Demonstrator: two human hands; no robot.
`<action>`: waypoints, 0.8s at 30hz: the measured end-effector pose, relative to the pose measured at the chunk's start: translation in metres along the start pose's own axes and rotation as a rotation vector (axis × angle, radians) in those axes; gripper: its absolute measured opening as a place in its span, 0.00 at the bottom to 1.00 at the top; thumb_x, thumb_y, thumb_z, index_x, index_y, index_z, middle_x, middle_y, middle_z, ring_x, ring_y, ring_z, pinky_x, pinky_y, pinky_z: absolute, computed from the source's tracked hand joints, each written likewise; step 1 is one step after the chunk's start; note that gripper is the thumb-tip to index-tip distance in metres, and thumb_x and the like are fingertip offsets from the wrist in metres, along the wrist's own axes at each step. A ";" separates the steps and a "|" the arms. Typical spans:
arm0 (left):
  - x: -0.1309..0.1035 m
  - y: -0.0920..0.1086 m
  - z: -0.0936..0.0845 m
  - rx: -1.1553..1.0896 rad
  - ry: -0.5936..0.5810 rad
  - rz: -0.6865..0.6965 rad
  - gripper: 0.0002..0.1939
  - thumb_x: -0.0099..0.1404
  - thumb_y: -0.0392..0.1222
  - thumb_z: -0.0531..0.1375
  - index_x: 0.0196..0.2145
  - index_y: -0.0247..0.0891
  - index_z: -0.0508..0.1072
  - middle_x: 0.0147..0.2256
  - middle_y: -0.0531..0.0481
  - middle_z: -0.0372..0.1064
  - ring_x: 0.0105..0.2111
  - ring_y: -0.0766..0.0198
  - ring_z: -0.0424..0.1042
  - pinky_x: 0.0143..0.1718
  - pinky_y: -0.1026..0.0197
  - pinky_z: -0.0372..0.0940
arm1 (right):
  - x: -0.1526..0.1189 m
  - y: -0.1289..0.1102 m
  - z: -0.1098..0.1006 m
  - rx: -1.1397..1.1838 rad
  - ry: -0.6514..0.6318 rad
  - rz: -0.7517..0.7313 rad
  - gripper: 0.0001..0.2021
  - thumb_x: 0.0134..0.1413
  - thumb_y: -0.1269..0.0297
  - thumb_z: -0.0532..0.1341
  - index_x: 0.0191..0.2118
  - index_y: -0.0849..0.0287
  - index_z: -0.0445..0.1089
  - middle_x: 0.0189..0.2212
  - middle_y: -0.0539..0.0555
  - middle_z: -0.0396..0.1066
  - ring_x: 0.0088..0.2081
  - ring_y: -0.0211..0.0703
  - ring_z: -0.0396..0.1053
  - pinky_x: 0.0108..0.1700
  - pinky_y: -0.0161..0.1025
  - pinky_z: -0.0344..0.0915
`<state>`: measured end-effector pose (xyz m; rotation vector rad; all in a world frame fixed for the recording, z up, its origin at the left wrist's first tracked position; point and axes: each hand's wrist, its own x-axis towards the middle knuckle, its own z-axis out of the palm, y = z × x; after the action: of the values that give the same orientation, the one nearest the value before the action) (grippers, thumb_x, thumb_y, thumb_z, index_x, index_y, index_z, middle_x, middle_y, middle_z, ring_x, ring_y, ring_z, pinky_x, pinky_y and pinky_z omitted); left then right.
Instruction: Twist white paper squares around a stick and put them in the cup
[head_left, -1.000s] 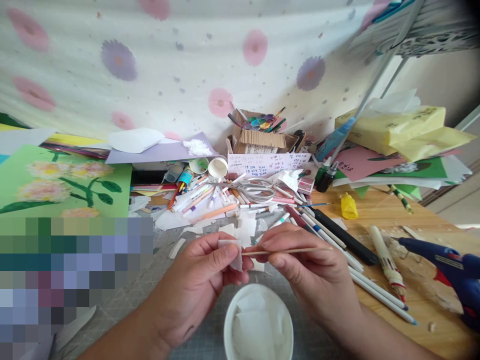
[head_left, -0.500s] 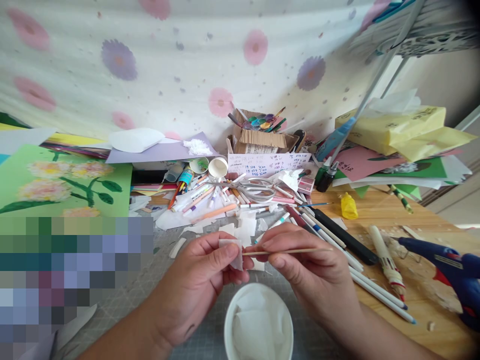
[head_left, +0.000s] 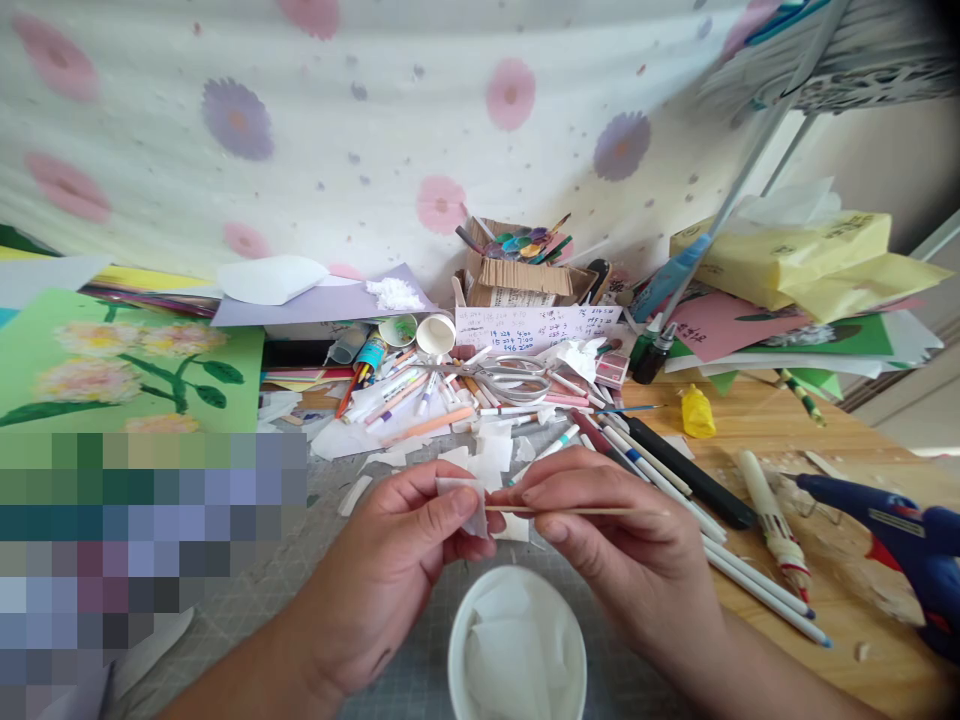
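Between the thumb and fingers of my left hand [head_left: 409, 540] is a small piece of thin white paper [head_left: 463, 500]. My right hand [head_left: 615, 530] pinches a thin wooden stick [head_left: 570, 511], held nearly level, with its left end at the paper's right edge. Whether the paper is wrapped around that end is hard to see. Just below both hands stands a white bowl [head_left: 455, 640] with white paper pieces [head_left: 517, 640] inside. More torn white paper scraps [head_left: 491, 455] lie on the grey cutting mat [head_left: 300, 560] beyond my fingers.
Behind my hands are scissors [head_left: 517, 380], many scattered markers [head_left: 405, 395] and a cardboard box [head_left: 525, 275] of paints. A blue glue gun [head_left: 885, 510], a multi-colour pen [head_left: 776, 520] and a yellow bottle [head_left: 697, 412] lie on the right. A green flower painting [head_left: 135, 370] is at left.
The right end of the wooden stick has dipped slightly, so it lies more level. My right hand has shifted a little; my left hand holds the paper in nearly the same place.
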<state>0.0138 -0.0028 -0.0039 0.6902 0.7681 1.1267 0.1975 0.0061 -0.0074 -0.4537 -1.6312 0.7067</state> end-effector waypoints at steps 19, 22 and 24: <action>-0.003 0.001 0.001 -0.007 0.017 -0.029 0.11 0.51 0.43 0.79 0.26 0.36 0.84 0.23 0.50 0.77 0.25 0.66 0.72 0.28 0.67 0.68 | 0.000 -0.002 0.000 -0.020 0.025 0.007 0.04 0.66 0.65 0.67 0.42 0.54 0.82 0.32 0.55 0.83 0.36 0.44 0.80 0.40 0.39 0.77; -0.003 0.000 0.000 -0.010 0.013 -0.033 0.11 0.51 0.44 0.79 0.26 0.36 0.84 0.23 0.50 0.77 0.25 0.66 0.72 0.28 0.67 0.68 | 0.000 -0.003 -0.001 -0.026 0.021 0.012 0.04 0.66 0.65 0.67 0.42 0.55 0.82 0.33 0.55 0.83 0.36 0.44 0.80 0.40 0.38 0.78; -0.002 0.000 0.000 -0.010 0.012 -0.033 0.11 0.52 0.43 0.79 0.26 0.36 0.84 0.23 0.50 0.77 0.25 0.66 0.72 0.29 0.67 0.68 | 0.000 -0.003 0.000 -0.033 0.019 0.007 0.05 0.66 0.66 0.67 0.42 0.55 0.82 0.33 0.55 0.83 0.36 0.44 0.80 0.39 0.38 0.78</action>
<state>0.0133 -0.0052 -0.0038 0.6610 0.7811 1.1051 0.1983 0.0041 -0.0057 -0.4885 -1.6259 0.6791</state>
